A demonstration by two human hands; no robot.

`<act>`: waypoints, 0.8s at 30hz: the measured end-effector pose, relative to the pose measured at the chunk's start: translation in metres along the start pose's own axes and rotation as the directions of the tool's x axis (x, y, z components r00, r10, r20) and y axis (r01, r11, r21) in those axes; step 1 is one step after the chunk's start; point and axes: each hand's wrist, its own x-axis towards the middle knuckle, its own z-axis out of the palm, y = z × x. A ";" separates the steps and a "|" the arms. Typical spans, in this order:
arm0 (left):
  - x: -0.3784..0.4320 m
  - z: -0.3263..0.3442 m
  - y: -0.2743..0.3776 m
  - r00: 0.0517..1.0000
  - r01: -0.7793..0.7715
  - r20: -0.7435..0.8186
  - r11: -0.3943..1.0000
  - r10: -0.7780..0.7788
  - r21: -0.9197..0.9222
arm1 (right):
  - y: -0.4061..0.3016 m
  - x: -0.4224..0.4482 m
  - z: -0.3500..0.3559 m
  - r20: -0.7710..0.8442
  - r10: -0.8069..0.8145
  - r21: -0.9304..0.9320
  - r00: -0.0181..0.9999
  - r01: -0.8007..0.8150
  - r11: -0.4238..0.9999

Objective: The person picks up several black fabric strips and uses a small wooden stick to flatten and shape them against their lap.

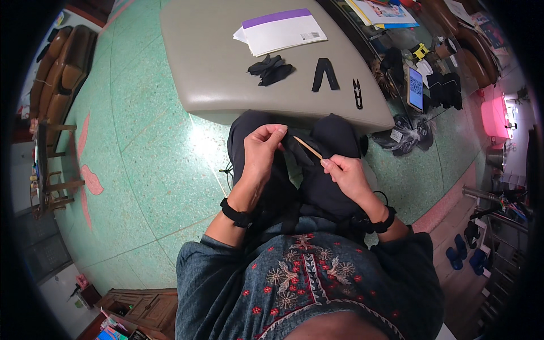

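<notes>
Over my lap, my left hand (264, 144) pinches the end of a strip of black fabric (301, 154). My right hand (346, 172) grips a thin pointed wooden stick (309, 147), its tip directed up and left over the fabric. Whether the tip touches the fabric, I cannot tell. On the padded grey-beige surface (212, 72) before me lie a crumpled heap of black fabric pieces (270, 70), a folded black strip (325, 74) in an inverted V, and black thread snips (358, 94). Behind them is a white and purple booklet (284, 32).
To the right, a glass-topped table holds a phone (415, 89), black fabric bundles (444, 90), a yellow object (420, 51) and papers (382, 13). A clear plastic bag with dark contents (406, 136) lies below the padded surface's right corner. A brown sofa (63, 72) stands far left.
</notes>
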 end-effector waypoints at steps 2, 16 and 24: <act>0.001 -0.002 -0.005 1.000 -0.011 0.018 0.999 0.011 0.034 | -0.003 -0.001 0.003 -0.015 -0.018 -0.004 1.000 0.018 1.000; -0.007 0.017 -0.005 0.988 -0.155 0.020 0.982 0.154 0.103 | -0.005 0.000 0.034 -0.044 -0.357 -0.145 0.933 0.348 0.926; 0.003 -0.010 0.002 0.991 -0.083 -0.105 0.996 0.086 0.034 | -0.020 -0.017 -0.025 -0.036 -0.082 0.025 0.996 0.083 0.996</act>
